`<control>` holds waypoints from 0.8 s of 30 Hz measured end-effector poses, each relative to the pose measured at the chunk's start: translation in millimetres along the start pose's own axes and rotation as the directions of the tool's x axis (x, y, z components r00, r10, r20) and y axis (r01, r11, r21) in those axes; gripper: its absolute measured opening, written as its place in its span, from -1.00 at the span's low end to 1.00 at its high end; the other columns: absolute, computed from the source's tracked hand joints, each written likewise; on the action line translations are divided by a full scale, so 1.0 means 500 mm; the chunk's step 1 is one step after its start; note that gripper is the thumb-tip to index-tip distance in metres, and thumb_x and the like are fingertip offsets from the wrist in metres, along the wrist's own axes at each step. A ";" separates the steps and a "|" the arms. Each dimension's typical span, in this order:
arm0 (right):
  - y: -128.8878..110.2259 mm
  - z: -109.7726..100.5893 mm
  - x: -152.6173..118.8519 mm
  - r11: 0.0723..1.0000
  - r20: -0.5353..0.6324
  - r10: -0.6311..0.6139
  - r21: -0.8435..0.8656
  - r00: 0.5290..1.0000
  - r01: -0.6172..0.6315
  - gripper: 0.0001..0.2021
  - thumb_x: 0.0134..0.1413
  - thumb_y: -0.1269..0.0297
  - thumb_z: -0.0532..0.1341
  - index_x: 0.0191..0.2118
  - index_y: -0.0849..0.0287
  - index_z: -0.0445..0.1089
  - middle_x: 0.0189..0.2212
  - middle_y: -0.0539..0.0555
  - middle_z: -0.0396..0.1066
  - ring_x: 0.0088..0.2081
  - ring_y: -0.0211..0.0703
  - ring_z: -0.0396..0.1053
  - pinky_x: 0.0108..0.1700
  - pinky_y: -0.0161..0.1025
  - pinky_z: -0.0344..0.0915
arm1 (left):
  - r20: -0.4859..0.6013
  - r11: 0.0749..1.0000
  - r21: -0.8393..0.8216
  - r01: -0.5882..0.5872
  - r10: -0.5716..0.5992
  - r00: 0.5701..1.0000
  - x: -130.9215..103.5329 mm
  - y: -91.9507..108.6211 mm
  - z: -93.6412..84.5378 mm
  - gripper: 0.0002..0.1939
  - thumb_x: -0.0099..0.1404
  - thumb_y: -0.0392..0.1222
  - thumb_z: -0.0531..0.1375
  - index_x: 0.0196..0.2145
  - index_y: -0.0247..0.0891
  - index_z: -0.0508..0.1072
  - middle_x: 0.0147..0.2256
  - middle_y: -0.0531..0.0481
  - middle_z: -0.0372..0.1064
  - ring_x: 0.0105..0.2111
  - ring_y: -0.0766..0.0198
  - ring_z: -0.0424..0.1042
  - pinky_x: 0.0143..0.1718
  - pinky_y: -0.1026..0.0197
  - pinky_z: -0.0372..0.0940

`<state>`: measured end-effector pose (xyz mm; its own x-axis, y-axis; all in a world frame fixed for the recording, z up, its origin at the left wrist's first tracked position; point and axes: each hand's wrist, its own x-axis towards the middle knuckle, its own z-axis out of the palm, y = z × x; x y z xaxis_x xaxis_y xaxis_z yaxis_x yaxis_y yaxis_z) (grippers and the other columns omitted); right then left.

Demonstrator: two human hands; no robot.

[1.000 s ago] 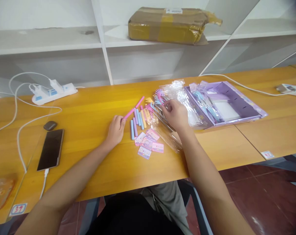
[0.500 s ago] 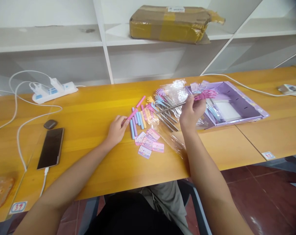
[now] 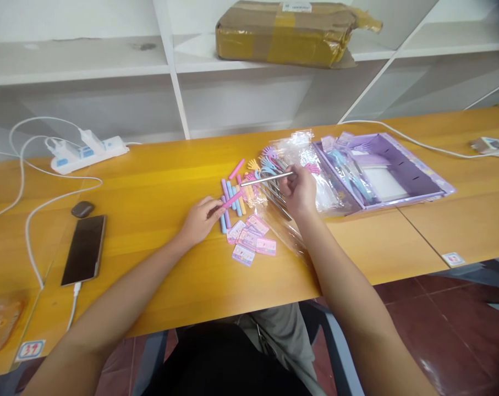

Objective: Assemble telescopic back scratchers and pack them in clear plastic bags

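My left hand (image 3: pixel 202 220) pinches a pink tube (image 3: pixel 232 198) over a group of blue, purple and orange tubes (image 3: pixel 226 221). My right hand (image 3: pixel 301 191) grips a metal rod (image 3: pixel 266 179) with a pink hand-shaped end (image 3: pixel 312 168); the rod's free tip is at or very near the pink tube's upper end. Whether they touch is unclear. Another pink tube (image 3: pixel 236 169) lies behind the group. Several more rods with coloured hand-shaped ends (image 3: pixel 269 163) lie between my hands. Small printed cards (image 3: pixel 248 240) are spread in front of the tubes.
Clear plastic bags (image 3: pixel 321 190) lie beside a purple open box (image 3: pixel 425 165) on the right. A phone (image 3: pixel 85 250), a dark small case (image 3: pixel 83 209), cables and a white power strip (image 3: pixel 90 156) are on the left. A taped carton (image 3: pixel 284 36) rests on the shelf behind.
My right hand has moved left with the rod, whose tip is now by the pink tube. My left hand has shifted slightly right, still holding the tube.
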<state>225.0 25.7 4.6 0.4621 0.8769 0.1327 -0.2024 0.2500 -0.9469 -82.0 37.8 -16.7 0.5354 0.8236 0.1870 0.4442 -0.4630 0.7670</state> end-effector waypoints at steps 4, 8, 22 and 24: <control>-0.002 0.006 -0.004 0.999 0.015 0.005 -0.041 1.000 -0.005 -0.45 0.31 -0.39 0.28 -0.36 0.01 0.29 -0.64 -0.15 0.09 -0.67 -0.31 -0.06 -0.65 -0.30 -0.10 | -0.006 1.000 -0.002 0.004 -0.004 1.000 0.000 0.000 0.000 -0.67 0.64 0.06 0.19 0.02 -0.14 0.69 -0.15 -0.05 0.51 -0.24 0.16 0.43 -0.13 0.11 0.35; 0.000 0.006 -0.003 0.996 -0.004 0.006 -0.085 1.000 -0.006 -0.43 0.34 -0.43 0.22 -0.36 0.00 0.24 -0.65 -0.17 0.06 -0.67 -0.30 -0.07 -0.65 -0.29 -0.10 | -0.008 1.000 -0.010 0.008 -0.008 1.000 0.000 0.002 0.000 -0.67 0.64 0.07 0.18 0.00 -0.13 0.68 -0.15 -0.06 0.53 -0.22 0.14 0.45 -0.13 0.11 0.36; 0.012 -0.003 0.002 0.997 0.002 -0.027 -0.074 1.000 0.027 -0.40 0.28 -0.47 0.25 -0.39 0.00 0.25 -0.64 -0.15 0.04 -0.64 -0.28 -0.02 -0.64 -0.29 -0.06 | -0.006 1.000 0.001 0.007 -0.007 1.000 0.001 0.003 0.000 -0.68 0.64 0.06 0.17 0.01 -0.12 0.68 -0.17 -0.05 0.53 -0.21 0.12 0.46 -0.14 0.10 0.35; 0.013 -0.001 0.001 0.998 0.007 -0.025 -0.060 1.000 0.025 -0.42 0.27 -0.43 0.29 -0.40 0.00 0.27 -0.65 -0.15 0.04 -0.64 -0.30 -0.05 -0.64 -0.29 -0.10 | -0.006 1.000 0.002 0.006 -0.006 1.000 0.001 0.004 0.000 -0.68 0.64 0.05 0.18 0.01 -0.12 0.68 -0.17 -0.05 0.53 -0.21 0.12 0.46 -0.14 0.11 0.35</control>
<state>224.3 27.5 -1.7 0.4611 0.8732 0.1581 -0.1387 0.2469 -0.9591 -80.9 37.2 -14.9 0.5288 0.8281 0.1860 0.4491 -0.4589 0.7666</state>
